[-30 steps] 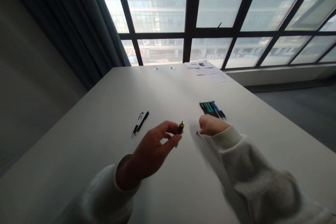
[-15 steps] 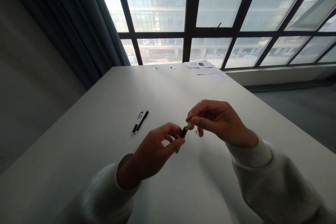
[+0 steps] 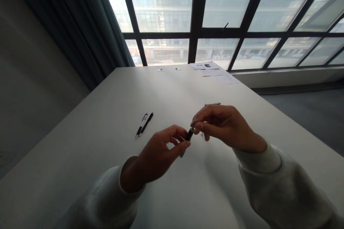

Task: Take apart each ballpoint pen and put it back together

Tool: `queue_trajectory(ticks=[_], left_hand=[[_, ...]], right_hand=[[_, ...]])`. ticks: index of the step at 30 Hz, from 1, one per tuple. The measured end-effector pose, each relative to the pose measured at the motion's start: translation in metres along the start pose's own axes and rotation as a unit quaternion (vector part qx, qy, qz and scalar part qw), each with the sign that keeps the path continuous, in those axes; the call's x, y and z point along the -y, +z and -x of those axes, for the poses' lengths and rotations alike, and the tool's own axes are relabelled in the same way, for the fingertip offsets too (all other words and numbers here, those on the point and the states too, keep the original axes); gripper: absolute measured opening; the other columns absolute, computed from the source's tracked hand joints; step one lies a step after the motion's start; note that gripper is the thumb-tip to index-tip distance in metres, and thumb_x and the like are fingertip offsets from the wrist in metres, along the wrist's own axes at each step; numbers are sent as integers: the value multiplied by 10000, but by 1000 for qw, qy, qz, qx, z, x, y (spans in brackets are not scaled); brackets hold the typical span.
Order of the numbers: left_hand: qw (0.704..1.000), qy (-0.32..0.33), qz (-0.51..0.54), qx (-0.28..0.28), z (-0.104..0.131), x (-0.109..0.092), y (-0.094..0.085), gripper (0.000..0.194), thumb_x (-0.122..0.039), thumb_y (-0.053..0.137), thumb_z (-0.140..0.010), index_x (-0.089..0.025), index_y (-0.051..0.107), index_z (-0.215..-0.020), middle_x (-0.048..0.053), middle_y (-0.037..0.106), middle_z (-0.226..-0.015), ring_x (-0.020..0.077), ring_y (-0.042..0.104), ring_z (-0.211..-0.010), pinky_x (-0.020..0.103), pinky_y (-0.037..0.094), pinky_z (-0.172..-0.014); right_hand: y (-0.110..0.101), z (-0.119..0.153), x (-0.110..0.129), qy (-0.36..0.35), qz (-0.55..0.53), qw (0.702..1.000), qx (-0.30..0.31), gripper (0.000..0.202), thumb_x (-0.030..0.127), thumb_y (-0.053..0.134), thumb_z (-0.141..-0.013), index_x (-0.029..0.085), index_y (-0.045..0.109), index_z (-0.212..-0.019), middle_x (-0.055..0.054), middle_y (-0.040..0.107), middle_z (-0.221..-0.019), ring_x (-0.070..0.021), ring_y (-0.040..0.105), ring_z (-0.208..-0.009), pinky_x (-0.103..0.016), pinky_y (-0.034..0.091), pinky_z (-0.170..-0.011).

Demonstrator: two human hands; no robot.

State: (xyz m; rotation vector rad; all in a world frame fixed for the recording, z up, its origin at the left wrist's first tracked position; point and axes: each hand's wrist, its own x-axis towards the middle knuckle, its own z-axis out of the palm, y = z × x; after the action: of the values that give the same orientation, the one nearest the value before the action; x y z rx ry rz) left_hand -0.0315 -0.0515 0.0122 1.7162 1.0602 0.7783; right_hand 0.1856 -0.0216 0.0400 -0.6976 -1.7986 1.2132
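Observation:
My left hand (image 3: 161, 150) is closed, thumb and fingers pinching a short black tube (image 3: 189, 135) with a yellow rim at its upper end. A greyish end pokes out below the left fingers. My right hand (image 3: 224, 127) pinches a small silvery piece (image 3: 194, 126) at the tube's yellow rim; the fingertips hide most of it. Beneath the right fingers shows a small whitish thing (image 3: 202, 135), too small to name. Left of my hands, a white-and-black pen (image 3: 142, 125) and a black pen (image 3: 146, 124) lie side by side on the white table (image 3: 80, 143).
Just behind my right hand a dark coiled or beaded strip (image 3: 212, 104) shows, partly covered. Printed papers (image 3: 212, 72) lie at the table's far right corner. Two round white discs (image 3: 177, 69) sit along the far edge, before the windows. A dark curtain (image 3: 107, 35) hangs at left.
Both hands keep their grip on the tube and the small piece, almost unmoved. The view shifts slightly, and the coiled strip now shows behind my right hand.

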Motion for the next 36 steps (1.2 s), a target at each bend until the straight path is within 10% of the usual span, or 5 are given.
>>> queue_trajectory(ticks=[21, 28, 36], left_hand=[[1000, 3, -19, -13, -1, 0, -2, 166, -340, 619, -899, -203, 645, -989, 25, 700, -951, 161, 637, -836, 268, 522, -690], [999, -1, -17, -29, 1, 4, 3, 195, -358, 598, -903, -200, 646, -1008, 38, 703, -979, 175, 650, -852, 306, 526, -740], [1000, 6, -2, -27, 2, -2, 6, 193, -352, 595, -901, -196, 647, -1003, 46, 713, -988, 191, 661, -887, 318, 534, -759]], right_hand=[[-10, -3, 6, 36, 121, 990, 65, 246, 337, 710, -862, 163, 681, -1034, -48, 711, -933, -139, 663, -746, -250, 535, -614], [-41, -4, -56, 271, 461, 831, 151, 403, 274, 839, -675, 154, 709, -1038, -82, 732, -931, -209, 681, -814, -280, 515, -701], [-26, -4, -98, 255, 457, 832, 184, 139, 83, 748, -662, 151, 752, -784, -77, 735, -754, -192, 667, -666, -263, 477, -622]])
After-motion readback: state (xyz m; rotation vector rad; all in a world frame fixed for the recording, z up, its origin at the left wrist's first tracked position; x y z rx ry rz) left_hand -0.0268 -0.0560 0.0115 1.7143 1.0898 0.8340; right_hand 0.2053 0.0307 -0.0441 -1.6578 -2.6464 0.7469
